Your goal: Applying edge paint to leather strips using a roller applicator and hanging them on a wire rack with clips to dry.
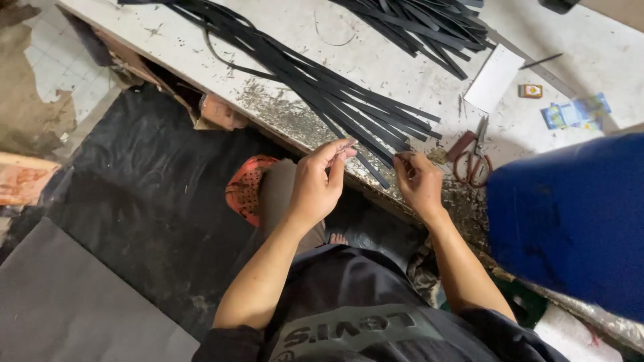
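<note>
Dark short-sleeved shirt (362, 315) (pale chest print), bare forearms.

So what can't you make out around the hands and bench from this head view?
- What the left hand pinches: too small, covered by its fingertips.
- Whether the right hand grips a black strip: fingers hide the contact.
- Upper strip pile: cut off by the top edge.
- Right end of the workbench: hidden behind a blue object.

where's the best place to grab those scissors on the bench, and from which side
Probably by the reddish-brown looped handles of the metal scissors, coming from the near bench edge. The loops face the person, close to the right hand, while the closed blades point away toward the white card. A small brown piece lies against their left side.
</note>
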